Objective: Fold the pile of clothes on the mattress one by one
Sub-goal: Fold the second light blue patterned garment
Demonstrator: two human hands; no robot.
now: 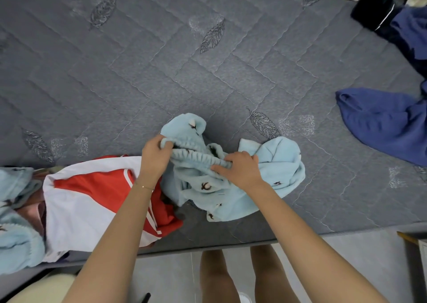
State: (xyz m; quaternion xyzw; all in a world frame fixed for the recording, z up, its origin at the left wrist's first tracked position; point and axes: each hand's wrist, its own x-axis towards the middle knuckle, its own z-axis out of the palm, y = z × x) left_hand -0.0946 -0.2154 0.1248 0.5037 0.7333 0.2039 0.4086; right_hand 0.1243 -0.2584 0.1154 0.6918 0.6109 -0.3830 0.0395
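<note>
Head view: your left hand [155, 155] and right hand [240, 169] pinch the blue waistband [198, 158]; stretch it level above the mattress [138, 60].

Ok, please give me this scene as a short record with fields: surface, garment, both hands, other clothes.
surface: grey quilted mattress with leaf pattern
garment: light blue fleece garment with small dark motifs, crumpled, unfolded
left hand: grips its gathered waistband
right hand: grips the same waistband
other clothes: red and white garment at left; dark blue cloth at right
</note>
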